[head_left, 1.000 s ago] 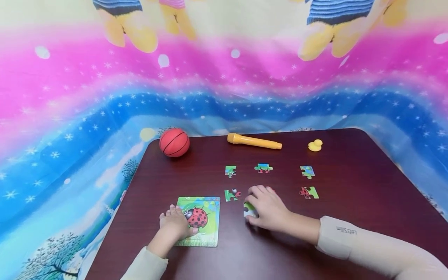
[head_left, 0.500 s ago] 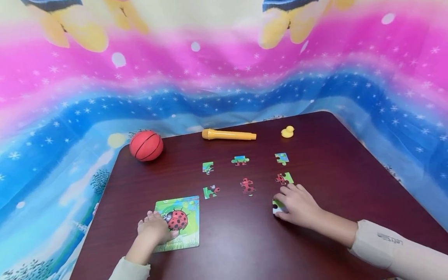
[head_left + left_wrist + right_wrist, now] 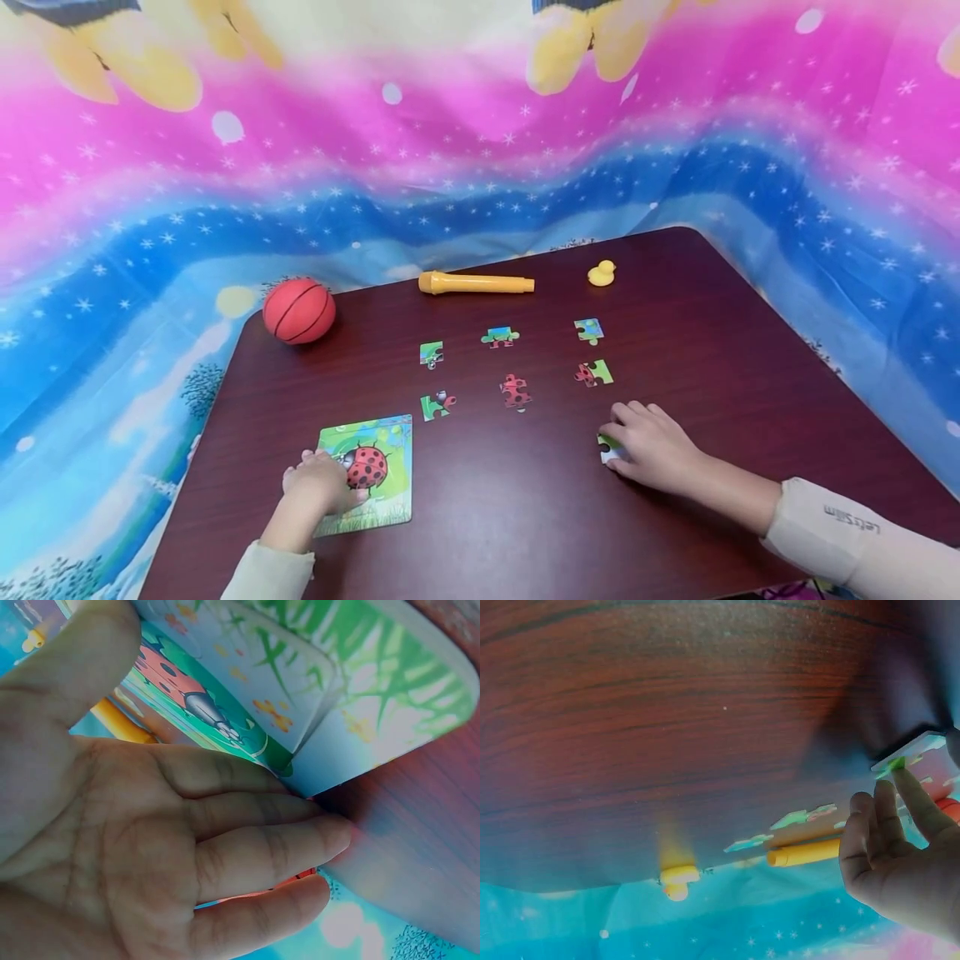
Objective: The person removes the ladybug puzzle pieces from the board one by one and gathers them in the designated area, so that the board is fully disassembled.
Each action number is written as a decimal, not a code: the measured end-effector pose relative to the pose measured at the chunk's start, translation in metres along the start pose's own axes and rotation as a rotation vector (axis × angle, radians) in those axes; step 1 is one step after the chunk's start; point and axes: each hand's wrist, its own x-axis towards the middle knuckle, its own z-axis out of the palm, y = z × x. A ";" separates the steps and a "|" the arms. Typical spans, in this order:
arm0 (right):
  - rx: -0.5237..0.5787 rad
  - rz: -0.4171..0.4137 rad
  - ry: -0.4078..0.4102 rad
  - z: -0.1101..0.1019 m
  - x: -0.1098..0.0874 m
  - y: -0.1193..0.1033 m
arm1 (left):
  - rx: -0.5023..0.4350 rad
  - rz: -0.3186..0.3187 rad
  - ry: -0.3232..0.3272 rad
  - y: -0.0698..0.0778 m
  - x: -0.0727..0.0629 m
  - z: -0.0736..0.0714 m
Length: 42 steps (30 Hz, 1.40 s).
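On the left side of the table, my left hand rests at the left edge of a square ladybug puzzle board. Its fingers lie straight in the left wrist view, with the thumb over the board. To the right, my right hand pinches a green-and-white puzzle piece between thumb and index finger. The hand covers part of this piece, which appears low over the table in the right wrist view. Nearest beyond it lies a red-and-green piece. A red ladybug piece is farther left.
More loose pieces lie in rows: a green one, a corner one, a blue-green one and another. Along the back stand a red ball, a yellow toy microphone and a yellow duck. A patterned cloth hangs behind.
My right hand has carried the pinched piece rightward, uncovering the red ladybug piece, to a spot in front of the red-and-green piece. The left hand stays on the board. The head view has shifted.
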 end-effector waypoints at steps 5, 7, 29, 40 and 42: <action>0.014 0.013 -0.042 -0.001 0.002 -0.005 | -0.003 -0.001 0.018 -0.004 -0.003 0.005; 0.007 0.018 -0.055 -0.003 0.004 -0.006 | -0.017 -0.001 0.039 -0.005 -0.004 0.006; 0.166 -0.253 0.085 -0.016 0.128 -0.144 | -0.089 0.004 0.063 0.000 -0.005 0.002; 0.131 -0.387 -0.169 0.029 0.172 -0.203 | -0.030 -0.060 0.071 0.005 -0.007 -0.001; 0.141 -0.352 -0.217 0.036 0.180 -0.207 | -0.023 -0.059 0.086 0.004 -0.009 -0.001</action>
